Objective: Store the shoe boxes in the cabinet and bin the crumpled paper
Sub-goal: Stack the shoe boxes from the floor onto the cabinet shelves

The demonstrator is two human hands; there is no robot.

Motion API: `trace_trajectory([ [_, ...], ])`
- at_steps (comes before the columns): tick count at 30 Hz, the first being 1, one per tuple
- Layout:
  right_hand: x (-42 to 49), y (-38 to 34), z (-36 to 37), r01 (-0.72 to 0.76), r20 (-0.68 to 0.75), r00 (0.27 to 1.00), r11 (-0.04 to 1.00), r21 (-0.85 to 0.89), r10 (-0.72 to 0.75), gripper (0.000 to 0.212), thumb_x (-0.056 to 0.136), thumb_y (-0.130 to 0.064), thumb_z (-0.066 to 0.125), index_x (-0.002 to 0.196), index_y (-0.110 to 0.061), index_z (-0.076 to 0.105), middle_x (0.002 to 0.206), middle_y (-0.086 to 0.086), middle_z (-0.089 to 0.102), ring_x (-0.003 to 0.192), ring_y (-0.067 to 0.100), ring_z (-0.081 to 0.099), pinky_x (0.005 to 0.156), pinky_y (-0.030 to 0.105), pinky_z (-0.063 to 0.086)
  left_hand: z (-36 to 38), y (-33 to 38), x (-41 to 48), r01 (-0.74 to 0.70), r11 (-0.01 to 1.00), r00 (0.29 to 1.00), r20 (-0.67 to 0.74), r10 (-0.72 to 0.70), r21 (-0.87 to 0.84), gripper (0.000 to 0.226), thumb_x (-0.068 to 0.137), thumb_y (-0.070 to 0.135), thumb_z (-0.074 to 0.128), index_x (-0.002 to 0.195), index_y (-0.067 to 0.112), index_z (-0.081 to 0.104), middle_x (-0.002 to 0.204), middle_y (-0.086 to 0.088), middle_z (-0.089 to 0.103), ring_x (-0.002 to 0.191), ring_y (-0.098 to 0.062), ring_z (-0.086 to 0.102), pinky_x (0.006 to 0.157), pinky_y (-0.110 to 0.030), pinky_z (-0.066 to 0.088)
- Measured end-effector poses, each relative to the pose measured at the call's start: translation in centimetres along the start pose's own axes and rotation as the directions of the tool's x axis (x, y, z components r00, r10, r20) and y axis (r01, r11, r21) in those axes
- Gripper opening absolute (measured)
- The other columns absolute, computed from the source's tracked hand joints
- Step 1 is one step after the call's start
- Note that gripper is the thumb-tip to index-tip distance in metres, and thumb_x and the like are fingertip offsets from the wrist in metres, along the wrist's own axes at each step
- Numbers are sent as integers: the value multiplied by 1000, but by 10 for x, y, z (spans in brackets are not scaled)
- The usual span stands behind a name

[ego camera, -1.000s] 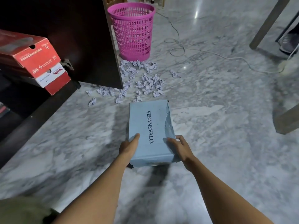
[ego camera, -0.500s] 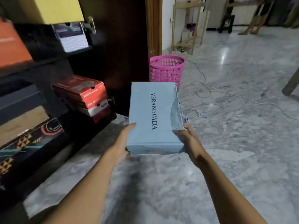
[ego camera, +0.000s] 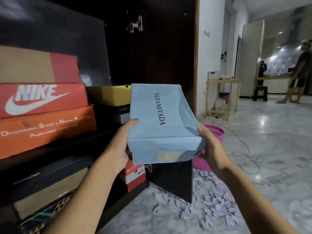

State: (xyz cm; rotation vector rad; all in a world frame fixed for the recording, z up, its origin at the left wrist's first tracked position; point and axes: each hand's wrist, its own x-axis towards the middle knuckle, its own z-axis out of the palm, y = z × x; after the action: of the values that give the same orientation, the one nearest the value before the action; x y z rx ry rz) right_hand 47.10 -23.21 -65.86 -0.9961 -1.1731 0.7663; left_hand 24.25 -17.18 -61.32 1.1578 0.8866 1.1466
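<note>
A light blue shoe box printed VERANEVADA is held in the air in front of the dark cabinet. My left hand grips its left side, thumb on the lid. My right hand grips its right side, where the lid is dented. Shelves at the left hold a red Nike box, an orange box, a yellow box and others below. Crumpled paper balls litter the floor by the cabinet door. The pink bin stands behind the box, partly hidden.
The open cabinet door reaches the floor just under the box. A wooden rack stands by the white wall. A cable runs over the marble floor. A person stands far right at a counter.
Both hands lifted the blue box from the floor up to the middle shelf's height. The view rose with it toward the cabinet shelves.
</note>
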Motion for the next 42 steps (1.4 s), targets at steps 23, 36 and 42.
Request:
trace_trajectory([
  [23,269,-137,132,177,-115,974,973,-147,-195,23,100,-39,48,120,-34,38,109,-9,55,107,14,56,98,46,50,-32,243,171,61,998,998,-10,-61,12,48,65,58,64,94,20,67,94,-8,75,92,-31,70,78,-44,55],
  [36,365,-41,174,63,-120,989,987,-145,-81,60,96,-41,57,147,-25,29,137,-2,41,110,9,50,87,25,48,-51,176,275,-340,789,799,-285,530,512,75,93,61,43,154,31,10,162,1,17,147,-22,24,117,-39,22],
  [42,364,-1,189,414,-72,847,737,-534,-527,57,92,-46,59,143,-38,33,142,-10,23,129,12,33,88,29,47,-75,154,301,-575,282,421,-18,907,768,48,93,47,44,121,10,58,139,-4,50,134,-15,43,110,-16,28],
])
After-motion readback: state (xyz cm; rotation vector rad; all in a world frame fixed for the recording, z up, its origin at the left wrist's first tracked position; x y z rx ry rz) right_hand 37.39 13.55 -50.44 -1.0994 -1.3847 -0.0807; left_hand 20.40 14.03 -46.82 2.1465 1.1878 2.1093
